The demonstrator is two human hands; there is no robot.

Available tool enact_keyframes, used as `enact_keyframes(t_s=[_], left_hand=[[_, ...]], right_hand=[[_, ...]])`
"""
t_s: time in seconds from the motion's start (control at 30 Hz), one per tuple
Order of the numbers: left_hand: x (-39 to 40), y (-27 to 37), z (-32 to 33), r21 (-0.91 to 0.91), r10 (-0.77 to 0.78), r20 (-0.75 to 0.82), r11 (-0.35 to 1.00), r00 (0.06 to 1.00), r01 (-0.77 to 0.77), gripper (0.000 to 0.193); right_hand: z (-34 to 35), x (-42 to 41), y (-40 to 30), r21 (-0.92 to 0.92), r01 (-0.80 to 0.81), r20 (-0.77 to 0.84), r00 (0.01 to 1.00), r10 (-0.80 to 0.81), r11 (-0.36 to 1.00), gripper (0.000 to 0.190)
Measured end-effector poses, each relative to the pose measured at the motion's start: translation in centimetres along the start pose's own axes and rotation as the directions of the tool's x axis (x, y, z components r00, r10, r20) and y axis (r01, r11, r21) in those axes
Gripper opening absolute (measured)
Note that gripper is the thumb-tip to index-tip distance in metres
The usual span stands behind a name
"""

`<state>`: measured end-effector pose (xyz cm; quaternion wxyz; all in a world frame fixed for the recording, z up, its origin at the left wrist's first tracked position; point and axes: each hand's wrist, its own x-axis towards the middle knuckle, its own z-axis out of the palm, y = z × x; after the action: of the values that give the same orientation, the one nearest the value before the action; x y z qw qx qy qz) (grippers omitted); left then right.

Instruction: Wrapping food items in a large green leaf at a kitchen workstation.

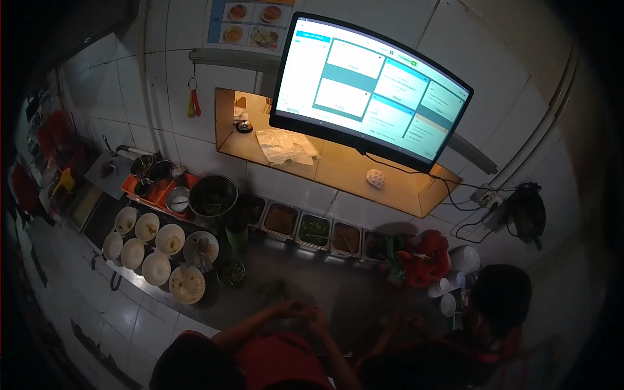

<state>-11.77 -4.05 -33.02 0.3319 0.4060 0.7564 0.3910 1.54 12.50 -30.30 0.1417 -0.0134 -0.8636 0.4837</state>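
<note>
Neither my left hand nor my right hand is in view. Below me a metal counter (312,275) runs along a tiled wall. Two people stand at it, and their heads show. The nearer person's hands (304,312) meet over the counter's front part; what they hold is too dark to tell. To the right, the other person's hands (402,319) are close together, with their contents unclear. Dark green leaves (273,291) lie beyond the nearer person's hands. A small bowl of cut greens (231,273) stands left of them.
Several pale bowls (156,269), some with food in them, crowd the counter's left end. A large bowl of greens (213,195) and an orange tray (156,200) stand behind. Metal food pans (314,230) line the wall. Red baskets (429,253) are at right. A lit screen (365,92) overhangs a serving hatch (336,168).
</note>
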Motion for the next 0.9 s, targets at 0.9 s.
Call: enact_keyframes(t_s=[0.9], left_hand=[[-2.5, 6.6, -2.0, 0.218, 0.32, -0.214, 0.937, 0.923, -0.274, 0.013]], right_hand=[[0.2, -0.5, -1.9, 0.24, -0.24, -0.095, 0.959, 0.269, 0.941, 0.016]])
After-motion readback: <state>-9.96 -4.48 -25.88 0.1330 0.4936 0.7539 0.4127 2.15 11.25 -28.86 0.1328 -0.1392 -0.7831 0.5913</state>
